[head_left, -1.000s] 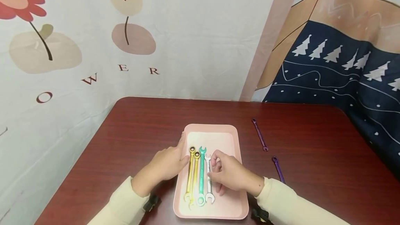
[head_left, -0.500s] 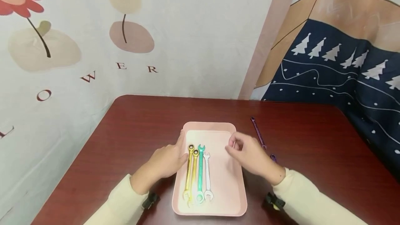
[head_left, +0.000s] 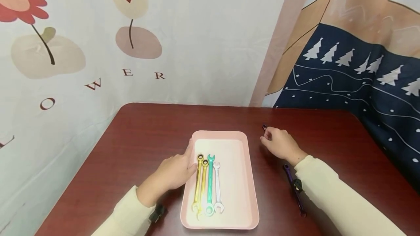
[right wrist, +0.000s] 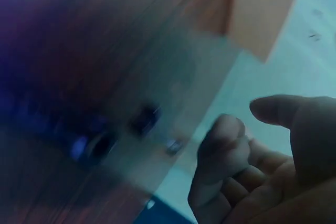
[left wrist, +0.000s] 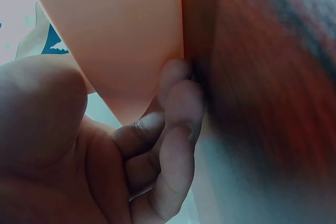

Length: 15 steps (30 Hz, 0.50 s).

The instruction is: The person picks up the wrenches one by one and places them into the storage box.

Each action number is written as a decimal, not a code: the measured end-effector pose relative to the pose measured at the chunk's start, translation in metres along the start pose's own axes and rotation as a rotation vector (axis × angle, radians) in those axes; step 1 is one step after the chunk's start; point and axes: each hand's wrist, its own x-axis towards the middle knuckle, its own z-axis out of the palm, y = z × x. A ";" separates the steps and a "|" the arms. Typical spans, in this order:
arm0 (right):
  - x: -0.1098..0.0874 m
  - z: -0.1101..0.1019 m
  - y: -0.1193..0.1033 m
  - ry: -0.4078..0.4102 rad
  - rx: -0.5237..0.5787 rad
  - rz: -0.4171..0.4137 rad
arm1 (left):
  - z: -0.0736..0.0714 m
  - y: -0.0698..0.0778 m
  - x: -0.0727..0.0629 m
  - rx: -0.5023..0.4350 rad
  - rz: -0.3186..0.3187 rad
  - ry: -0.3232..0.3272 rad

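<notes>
In the head view, my left hand (head_left: 172, 170) grips the left side of a pink tray (head_left: 237, 210), thumb over the rim. Its other fingers curl against the tray's outer wall in the left wrist view. Two yellow wrenches (head_left: 198, 183), a green wrench (head_left: 210, 185) and a silver wrench (head_left: 218, 187) lie side by side in the tray. Right of the tray, my right hand (head_left: 282, 143) hovers over a purple wrench (head_left: 264, 127), hiding most of it. Thumb and fingers stand apart with nothing between them in the right wrist view.
A second purple wrench (head_left: 290, 178) lies on the dark red table (head_left: 157, 126) beside the right forearm, which partly overlaps it. Behind the table hangs a printed cloth (head_left: 210, 46) with flowers and letters; a dark blue cloth (head_left: 328, 79) with white trees is at right.
My right hand has moved away from the silver wrench, which stays in the tray, and gone right and away to the far purple wrench. The left hand stays at the tray.
</notes>
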 end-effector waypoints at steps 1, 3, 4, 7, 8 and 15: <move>0.002 0.000 0.004 -0.009 -0.030 0.007 | 0.001 0.000 0.000 0.000 0.001 0.004; 0.005 -0.001 0.011 -0.033 -0.075 0.031 | 0.002 0.001 0.000 0.002 0.000 0.009; 0.007 -0.001 0.013 -0.045 -0.089 0.043 | 0.002 0.000 0.000 0.002 -0.001 0.012; 0.009 -0.002 0.017 -0.075 -0.120 0.078 | 0.003 0.000 0.001 0.000 0.001 0.014; 0.010 -0.002 0.019 -0.086 -0.127 0.088 | 0.003 -0.001 0.001 0.001 0.001 0.014; 0.014 0.001 0.022 -0.143 -0.157 0.114 | 0.003 -0.003 0.002 0.007 0.002 0.017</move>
